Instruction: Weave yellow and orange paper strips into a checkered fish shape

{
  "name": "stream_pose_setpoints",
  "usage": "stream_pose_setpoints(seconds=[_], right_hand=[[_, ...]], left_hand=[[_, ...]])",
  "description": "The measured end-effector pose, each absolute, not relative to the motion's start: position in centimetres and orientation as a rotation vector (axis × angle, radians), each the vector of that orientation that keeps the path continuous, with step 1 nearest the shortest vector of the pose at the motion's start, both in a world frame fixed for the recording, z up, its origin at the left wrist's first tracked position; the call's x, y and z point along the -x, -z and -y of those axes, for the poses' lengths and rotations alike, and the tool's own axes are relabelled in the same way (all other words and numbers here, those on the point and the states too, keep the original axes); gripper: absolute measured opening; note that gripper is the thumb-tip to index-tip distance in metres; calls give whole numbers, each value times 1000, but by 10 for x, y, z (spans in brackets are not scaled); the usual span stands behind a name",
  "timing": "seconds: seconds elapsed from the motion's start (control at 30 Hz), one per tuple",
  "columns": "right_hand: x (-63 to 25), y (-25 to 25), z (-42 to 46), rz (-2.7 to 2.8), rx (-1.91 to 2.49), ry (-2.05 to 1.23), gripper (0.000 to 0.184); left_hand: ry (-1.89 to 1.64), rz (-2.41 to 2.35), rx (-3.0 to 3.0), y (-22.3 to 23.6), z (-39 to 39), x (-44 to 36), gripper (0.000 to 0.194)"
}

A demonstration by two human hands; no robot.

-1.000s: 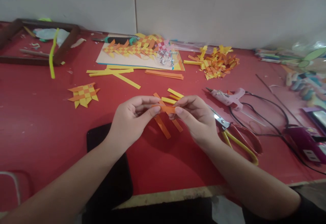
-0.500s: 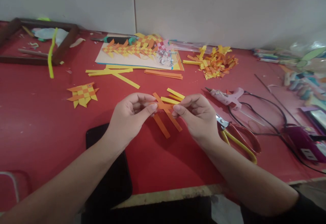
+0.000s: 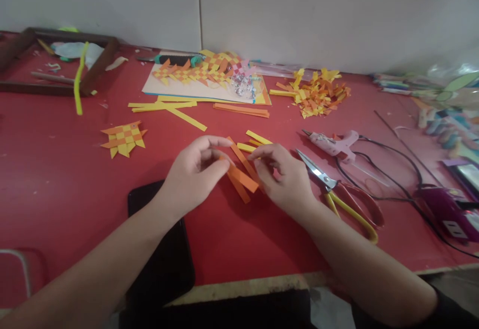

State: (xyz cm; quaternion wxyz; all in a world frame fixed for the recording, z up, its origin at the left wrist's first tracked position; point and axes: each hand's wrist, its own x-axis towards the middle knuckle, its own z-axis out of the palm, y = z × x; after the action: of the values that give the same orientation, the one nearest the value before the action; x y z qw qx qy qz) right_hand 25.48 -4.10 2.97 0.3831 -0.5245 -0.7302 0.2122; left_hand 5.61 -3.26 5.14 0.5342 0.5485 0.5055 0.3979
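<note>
From the left hand (image 3: pixel 196 177) juts a flat orange paper strip (image 3: pixel 244 178).

Brown frame (image 3: pixel 41 88), pink glue gun (image 3: pixel 334 146)

No text, brand, number or sign can be read. The purple box (image 3: pixel 449 213) at the right of the desk (image 3: pixel 254 249) has pale patches on its near side, too small and blurred to tell whether they are labels. On the purple-edged thing (image 3: pixel 467 172) behind it, the light panel shows no legible letters. The glue gun (image 3: pixel 335 144) has dark specks near its nozzle that cannot be made out as lettering.
</note>
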Motion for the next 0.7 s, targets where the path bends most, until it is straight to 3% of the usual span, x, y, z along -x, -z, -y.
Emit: stream_pose_setpoints(seconds=[0.2,0.37,0.43,0.57,0.7], right_hand=[[-256,-22,36,2157,1345,-388,22],[-256,-25,39,2096,1327,-387,19],[-256,-30,42,1988,1302,-495,12],[-253,-37,48,1757,1197,-842,17],[-250,-35,49,1607,1112,-967,15]], left_hand=[[-749,-1282,-1906,-45,42,-58,31],[-812,-1263,-1841,-43,42,-57,27],[-862,-1241,-1742,-45,41,-57,24],[-963,-1230,-1534,-48,38,-58,22],[-1064,-1196,-1357,-48,34,-59,20]])
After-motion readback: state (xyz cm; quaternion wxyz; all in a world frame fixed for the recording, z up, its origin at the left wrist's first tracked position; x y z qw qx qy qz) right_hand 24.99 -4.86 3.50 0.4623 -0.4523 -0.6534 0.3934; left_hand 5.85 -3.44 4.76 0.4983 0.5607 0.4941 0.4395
